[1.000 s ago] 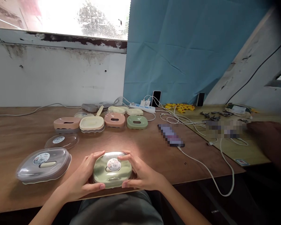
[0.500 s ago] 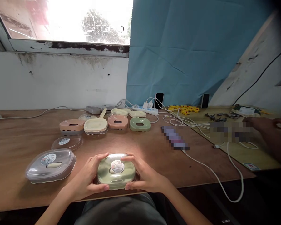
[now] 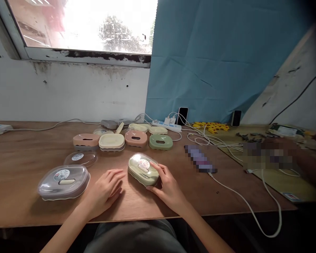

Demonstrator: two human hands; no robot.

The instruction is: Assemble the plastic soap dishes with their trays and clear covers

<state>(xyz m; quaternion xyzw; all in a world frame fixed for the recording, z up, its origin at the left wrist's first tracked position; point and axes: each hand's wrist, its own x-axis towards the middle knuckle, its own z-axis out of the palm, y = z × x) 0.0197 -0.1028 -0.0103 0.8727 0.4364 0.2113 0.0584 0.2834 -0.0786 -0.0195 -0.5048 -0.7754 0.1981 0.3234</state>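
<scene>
A green soap box (image 3: 139,177) with a clear lid and a round label is gripped at its right end by my right hand (image 3: 167,188), thumb at the near side and fingers on the lid. The box sits at an angle, its left end turned away from me. My left hand (image 3: 106,191) is apart from it, holding nothing, with its fingers extended above the table. Left of that hand stands a grey soap box (image 3: 77,191) with a clear lid and label. Behind it lies a loose clear lid (image 3: 88,160) with a label.
Across the back stand a pink tray (image 3: 81,139), a cream box (image 3: 112,140), another pink tray (image 3: 135,138) and a green tray (image 3: 160,141). A blurred phone (image 3: 199,160) with a white cable lies right. Another person's hand (image 3: 287,151) is at the far right.
My left hand has let go of the green soap box. My right hand has moved it away from the table edge and to the right, turning it. The view has shifted slightly.
</scene>
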